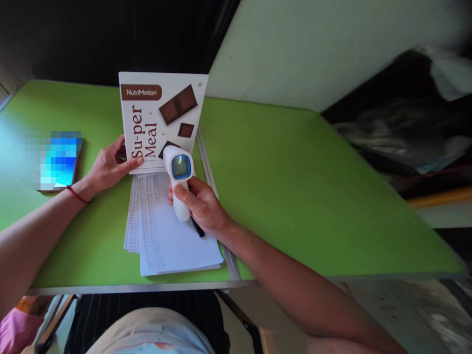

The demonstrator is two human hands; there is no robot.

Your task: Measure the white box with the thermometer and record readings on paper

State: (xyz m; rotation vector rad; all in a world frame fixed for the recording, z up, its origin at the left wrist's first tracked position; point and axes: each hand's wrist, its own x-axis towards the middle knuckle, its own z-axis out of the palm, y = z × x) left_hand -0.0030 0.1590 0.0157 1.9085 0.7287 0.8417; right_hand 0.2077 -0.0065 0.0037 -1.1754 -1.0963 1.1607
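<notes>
My left hand (110, 164) grips the lower left edge of a white box (169, 110) printed "NutriMotion Su-per Meal" with brown chocolate pieces, its thumb on the front. The box is propped up at the far side of some papers. In my right hand (201, 204) is a white infrared thermometer (179, 177) with a blue-rimmed grey screen facing me. Its head overlaps the box's lower right corner in view; whether they touch I cannot tell. Beneath lie sheets of paper (180, 250) with handwritten lines, and a black pen (198, 227) partly hidden by my right hand.
A phone (59, 164) with a lit, blurred-out screen lies on the left of the green folding table (295, 196). A metal seam (231, 263) runs across the tabletop. Behind stand a dark panel and a pale wall (273, 59). Plastic-wrapped items (398, 128) sit at the right.
</notes>
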